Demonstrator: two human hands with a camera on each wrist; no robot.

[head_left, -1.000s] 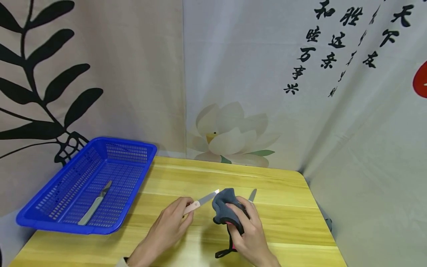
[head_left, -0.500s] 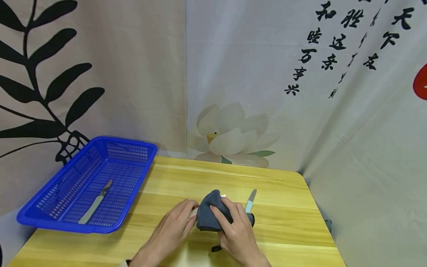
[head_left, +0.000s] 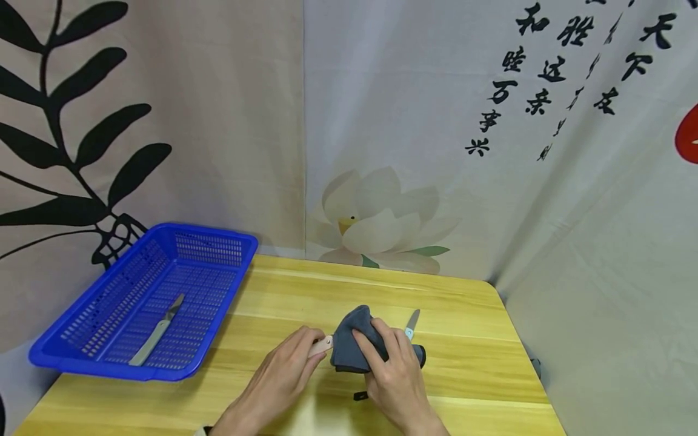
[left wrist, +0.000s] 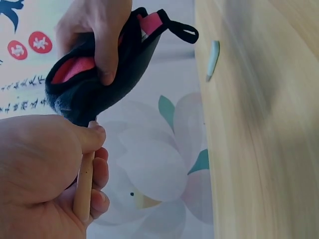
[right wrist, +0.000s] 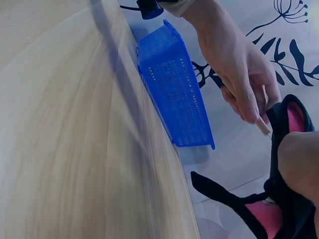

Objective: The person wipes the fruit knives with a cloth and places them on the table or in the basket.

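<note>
Held over table, near centre: pale-handled knife, pinched in left hand with curled fingers, angled far and right. Gripped in right hand: grey cloth, black-edged, pink-lined. Mostly hidden by cloth: blade; cannot tell how closely wrapped. Right, partly covered: blue-handled knife. Left: blue basket containing third knife.

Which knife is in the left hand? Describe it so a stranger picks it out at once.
In the head view, above the wooden table and right of the blue basket, find the left hand. It grips the beige-handled knife, whose far end the dark cloth covers. Unlike the basket knife and the pale-blue-handled table knife, this one is held.
</note>
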